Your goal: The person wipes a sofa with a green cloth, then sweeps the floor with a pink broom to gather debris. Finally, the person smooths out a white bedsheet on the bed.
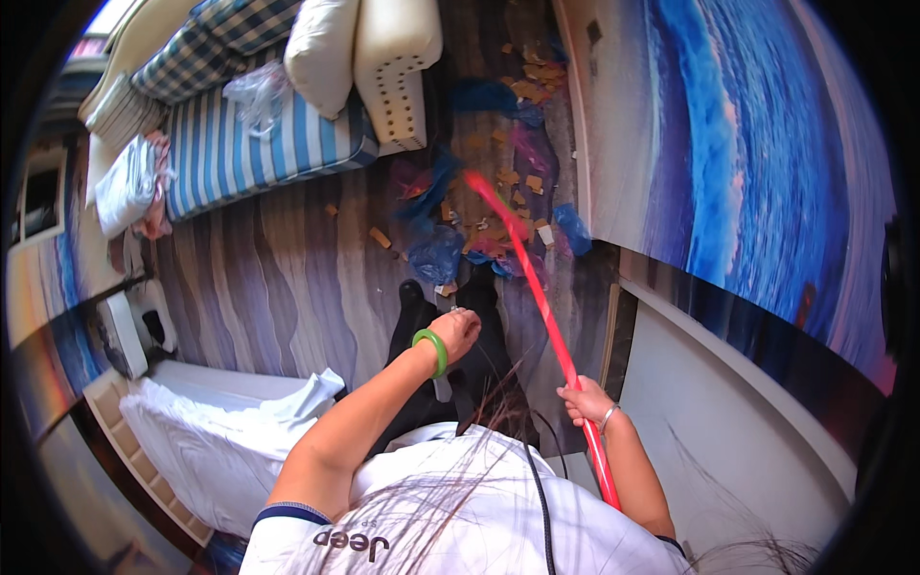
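My right hand (589, 402), with a silver bangle at the wrist, is wrapped round a long red pole (542, 305). The pole slants from beside my right hip up over the littered floor. Whether it carries a head cannot be made out. In front of my waist, my left hand (458, 332) has its fingers curled closed below a green bangle (437, 353). A narrow greyish piece (443, 388) shows beside that hand, and what the fingers hold is hidden. Ahead of my feet lie crumpled blue plastic bags (436, 254) and several brown cardboard scraps (534, 183).
A blue-striped sofa (259, 153) stands at the far left, bearing a clear plastic bag (259, 99) and folded cloths (129, 182). White bedding (220, 441) lies at the left. A pale cabinet (709, 402) is close on my right, below a wave-painted wall (757, 125).
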A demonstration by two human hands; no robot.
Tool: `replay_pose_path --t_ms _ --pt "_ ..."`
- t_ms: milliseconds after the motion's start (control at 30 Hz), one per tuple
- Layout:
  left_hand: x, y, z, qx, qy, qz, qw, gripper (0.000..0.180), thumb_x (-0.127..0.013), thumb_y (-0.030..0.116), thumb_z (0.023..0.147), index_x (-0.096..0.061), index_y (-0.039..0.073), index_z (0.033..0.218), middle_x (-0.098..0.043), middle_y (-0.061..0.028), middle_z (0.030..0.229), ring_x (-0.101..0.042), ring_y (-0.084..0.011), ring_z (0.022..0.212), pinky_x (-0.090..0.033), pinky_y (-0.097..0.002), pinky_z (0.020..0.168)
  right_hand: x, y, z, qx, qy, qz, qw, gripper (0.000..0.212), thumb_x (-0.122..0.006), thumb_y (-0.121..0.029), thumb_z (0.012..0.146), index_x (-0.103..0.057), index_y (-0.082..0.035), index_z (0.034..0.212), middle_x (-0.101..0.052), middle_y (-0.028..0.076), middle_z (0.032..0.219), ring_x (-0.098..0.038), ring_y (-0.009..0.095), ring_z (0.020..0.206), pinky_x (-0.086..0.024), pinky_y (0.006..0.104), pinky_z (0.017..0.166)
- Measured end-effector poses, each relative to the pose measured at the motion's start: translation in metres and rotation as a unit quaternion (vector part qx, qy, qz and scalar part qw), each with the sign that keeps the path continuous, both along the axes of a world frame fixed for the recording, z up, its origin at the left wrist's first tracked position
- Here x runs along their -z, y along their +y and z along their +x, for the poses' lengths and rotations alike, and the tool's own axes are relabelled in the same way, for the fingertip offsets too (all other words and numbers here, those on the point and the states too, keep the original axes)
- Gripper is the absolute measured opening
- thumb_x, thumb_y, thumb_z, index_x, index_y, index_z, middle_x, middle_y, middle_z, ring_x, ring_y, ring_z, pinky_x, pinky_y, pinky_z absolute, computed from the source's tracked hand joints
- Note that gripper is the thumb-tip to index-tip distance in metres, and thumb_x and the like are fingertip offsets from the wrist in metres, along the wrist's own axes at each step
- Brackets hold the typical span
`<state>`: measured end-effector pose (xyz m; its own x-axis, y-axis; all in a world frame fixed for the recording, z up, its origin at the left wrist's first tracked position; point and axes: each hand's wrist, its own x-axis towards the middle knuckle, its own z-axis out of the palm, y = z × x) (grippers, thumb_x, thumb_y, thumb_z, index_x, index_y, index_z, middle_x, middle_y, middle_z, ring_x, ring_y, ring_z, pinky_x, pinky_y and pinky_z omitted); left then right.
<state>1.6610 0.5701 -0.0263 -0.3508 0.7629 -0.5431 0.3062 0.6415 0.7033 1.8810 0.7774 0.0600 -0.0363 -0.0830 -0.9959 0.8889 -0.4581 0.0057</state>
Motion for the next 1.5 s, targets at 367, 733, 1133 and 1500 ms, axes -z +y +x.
replay_pose_path --t_ms 367,733,1133,1500 --pt "-0.123 -0.023 0.032 0.099 -0.025 0.365 0.925 0.087 -0.079 0.013 0.062 -0.036 0.008 0.137 -0.040 -0.0166 0.133 -0.041 -0.0360 0.122 -0.035 -0.0444 0.101 0.062 -0.037 -0.069 0.242 0.031 -0.227 0.943 0.023 -0.052 -0.018 0.093 -0.042 -0.010 0.074 -0.040 -0.004 0.056 -0.035 0.003 0.040 -0.030 0.0182 0.035" --pt "-0.111 -0.177 0.086 -0.050 0.025 0.486 0.872 0.026 -0.068 0.012 0.079 -0.047 0.007 0.063 -0.051 -0.0084 0.067 -0.054 -0.0300 0.068 -0.042 -0.0410 0.065 0.164 -0.196 -0.126 0.094 0.039 -0.017 0.995 0.020 -0.051 -0.011 0.091 -0.038 -0.011 0.075 -0.037 -0.002 0.052 -0.038 0.010 0.041 -0.034 0.0231 0.038" --pt "-0.243 -0.416 0.051 -0.141 0.067 0.458 0.875 0.026 -0.075 0.006 0.068 -0.050 0.007 0.059 -0.048 -0.0042 0.059 -0.051 -0.0222 0.056 -0.044 -0.0351 0.061 0.020 -0.490 -0.177 0.166 0.134 -0.253 0.944 0.014 -0.053 -0.010 0.091 -0.044 -0.005 0.083 -0.047 0.002 0.064 -0.049 0.014 0.056 -0.049 0.0283 0.057" --pt "-0.134 -0.385 0.064 -0.391 -0.071 0.444 0.803 0.021 -0.067 -0.003 0.076 -0.048 0.003 0.067 -0.054 -0.0077 0.073 -0.054 -0.0229 0.070 -0.043 -0.0319 0.068 0.163 -0.383 -0.192 0.177 0.102 -0.003 0.979 0.015 -0.045 -0.009 0.092 -0.040 -0.009 0.078 -0.039 -0.001 0.054 -0.041 0.010 0.046 -0.041 0.0233 0.042"
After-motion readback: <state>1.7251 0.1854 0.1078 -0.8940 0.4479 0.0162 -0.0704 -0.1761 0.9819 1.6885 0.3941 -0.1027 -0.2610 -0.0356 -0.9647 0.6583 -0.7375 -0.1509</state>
